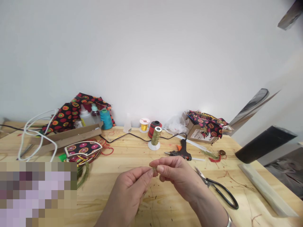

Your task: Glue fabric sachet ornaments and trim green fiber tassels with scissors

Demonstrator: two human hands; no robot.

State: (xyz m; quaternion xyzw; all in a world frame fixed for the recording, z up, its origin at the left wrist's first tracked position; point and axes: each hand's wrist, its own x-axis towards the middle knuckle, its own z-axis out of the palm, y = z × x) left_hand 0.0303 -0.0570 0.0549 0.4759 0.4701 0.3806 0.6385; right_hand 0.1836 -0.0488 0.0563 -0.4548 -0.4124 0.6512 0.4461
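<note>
Fingertip to fingertip, my left hand [133,189] and my right hand [174,173] meet above the table. Both are closed in a pinch on a tiny olive-green bit that looks like thread [154,169], mostly hidden by the fingers. A cone of olive-green thread [156,137] stands just beyond the hands. Scissors with black handles [216,187] lie beside my right wrist, blades pointing away. Behind my right hand rests a black glue gun [183,151], with pliers-like tool tips [170,153] next to it.
Red [155,128], yellow [144,126] and blue [106,119] thread spools stand along the wall. Fabric-covered pieces [82,149] and a white cable [39,135] lie left. A cardboard box [199,132] holds patterned cloth. Black cord [129,134] crosses the back; a pale strip [267,189] lies right.
</note>
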